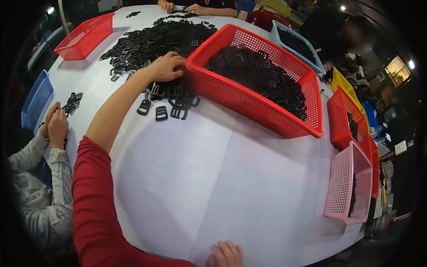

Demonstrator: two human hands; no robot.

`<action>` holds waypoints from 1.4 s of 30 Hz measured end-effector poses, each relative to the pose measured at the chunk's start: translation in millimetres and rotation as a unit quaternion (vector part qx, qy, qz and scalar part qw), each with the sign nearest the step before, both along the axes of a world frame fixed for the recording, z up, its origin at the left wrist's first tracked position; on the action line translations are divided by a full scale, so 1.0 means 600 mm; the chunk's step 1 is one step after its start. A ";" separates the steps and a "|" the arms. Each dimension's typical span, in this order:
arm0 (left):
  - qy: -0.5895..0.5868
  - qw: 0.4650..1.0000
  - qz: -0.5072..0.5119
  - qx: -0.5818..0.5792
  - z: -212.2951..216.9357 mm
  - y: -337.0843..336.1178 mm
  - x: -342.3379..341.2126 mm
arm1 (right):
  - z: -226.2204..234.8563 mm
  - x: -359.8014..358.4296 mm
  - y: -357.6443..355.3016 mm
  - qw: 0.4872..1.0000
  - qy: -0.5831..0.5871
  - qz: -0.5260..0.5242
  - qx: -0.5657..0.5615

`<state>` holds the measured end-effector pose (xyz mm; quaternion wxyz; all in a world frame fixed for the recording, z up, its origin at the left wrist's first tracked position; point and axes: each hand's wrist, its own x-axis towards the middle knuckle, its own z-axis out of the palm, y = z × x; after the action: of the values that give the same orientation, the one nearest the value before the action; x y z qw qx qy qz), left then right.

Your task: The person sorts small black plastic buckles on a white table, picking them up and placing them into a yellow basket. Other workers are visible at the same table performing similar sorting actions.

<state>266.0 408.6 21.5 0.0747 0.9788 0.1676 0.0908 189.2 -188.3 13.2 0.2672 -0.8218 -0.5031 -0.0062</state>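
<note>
your left hand [167, 66] palm-down, fingers curled over black buckles [171, 95]; grasp unclear. pile spreads beyond and just under hand, red basket [249, 104] touching at right. right hand [226, 254] flat on table [213, 178], well apart.

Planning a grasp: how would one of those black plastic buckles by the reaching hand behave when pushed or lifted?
The black buckles look flat and rigid, so probably slide, not roll. Small and open-framed, likely light. Those under the left hand overlap, so several may snag and drag together beside the red basket.
</note>
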 end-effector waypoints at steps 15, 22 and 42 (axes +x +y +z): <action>-0.141 0.990 -0.029 -0.009 0.020 0.027 0.022 | -0.001 0.021 0.016 0.998 -0.048 0.002 -0.029; 0.047 0.998 0.042 -0.011 -0.046 -0.001 0.091 | 0.001 0.014 0.007 0.999 -0.037 0.006 -0.032; -0.099 0.914 -0.261 -0.294 0.030 -0.407 -0.032 | 0.007 0.019 0.018 0.998 -0.036 -0.004 -0.044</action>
<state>246.7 164.2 39.7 0.3967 0.9074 -0.0831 0.1108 200.7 -177.2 17.2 0.2123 -0.8342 -0.5088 -0.0145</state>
